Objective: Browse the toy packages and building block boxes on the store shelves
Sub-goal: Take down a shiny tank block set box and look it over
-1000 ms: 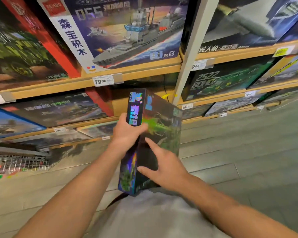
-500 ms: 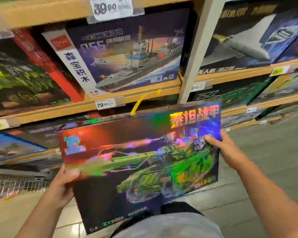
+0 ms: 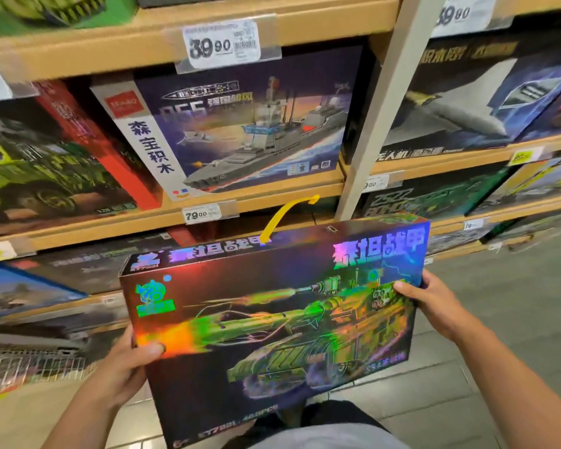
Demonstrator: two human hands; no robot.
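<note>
Both hands, left hand and right hand, are gripping the tank box by its ends; the glossy surface is risking slippage onto the floor.

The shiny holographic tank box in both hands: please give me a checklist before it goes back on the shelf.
1. Left hand grips the shiny holographic tank box at its left edge: ok.
2. Right hand grips the right edge: ok.
3. Box front faces the person: ok.
4. Yellow plastic carry handle attached at both ends: not ok, one end stands free.
5. Free slot behind on the wooden shelf: cannot tell.
</note>
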